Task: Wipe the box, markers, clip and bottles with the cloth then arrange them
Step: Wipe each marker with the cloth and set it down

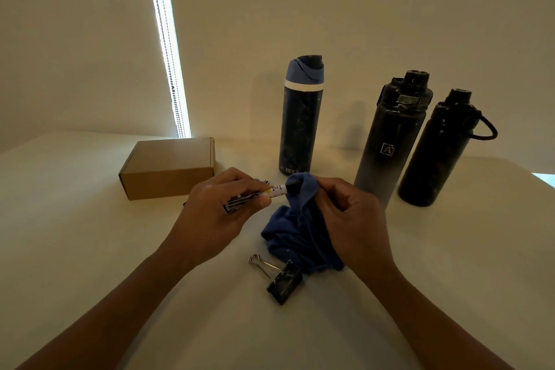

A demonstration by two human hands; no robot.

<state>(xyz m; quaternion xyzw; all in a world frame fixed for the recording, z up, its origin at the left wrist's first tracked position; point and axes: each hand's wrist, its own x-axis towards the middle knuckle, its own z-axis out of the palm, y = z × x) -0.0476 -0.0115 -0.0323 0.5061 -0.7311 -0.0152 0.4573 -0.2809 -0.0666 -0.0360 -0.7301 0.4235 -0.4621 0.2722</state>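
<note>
— Head view puts our two hands at the middle of the table (90,249). What are we holding?

— Our left hand (219,213) grips a small bundle of markers (258,194), fingers curled round them, with one white barrel pushed forward so its black cap pokes out to the right. Our right hand (348,225) pinches the blue cloth (300,237), bunching a fold over that cap.

— Why hold them that way?

— We judge that we are wiping the markers one at a time: the spare ones stay tucked in the palm while the exposed end goes into the fold. The rest of the cloth trails down onto the table beneath our right hand.

— And round about?

— The black binder clip (283,282) lies just beside the cloth's lower edge, wire handles pointing left. The cardboard box (168,168) sits closed behind our left hand. Three bottles stand upright farther back: a blue-lidded bottle (300,117) behind the cloth, then a black bottle with a logo (387,141) and a black bottle with a loop (435,153) close together on the right.

— Anything in the way?

— Nothing blocks the wiping. The clip lies near enough that the trailing cloth could drag it.
</note>
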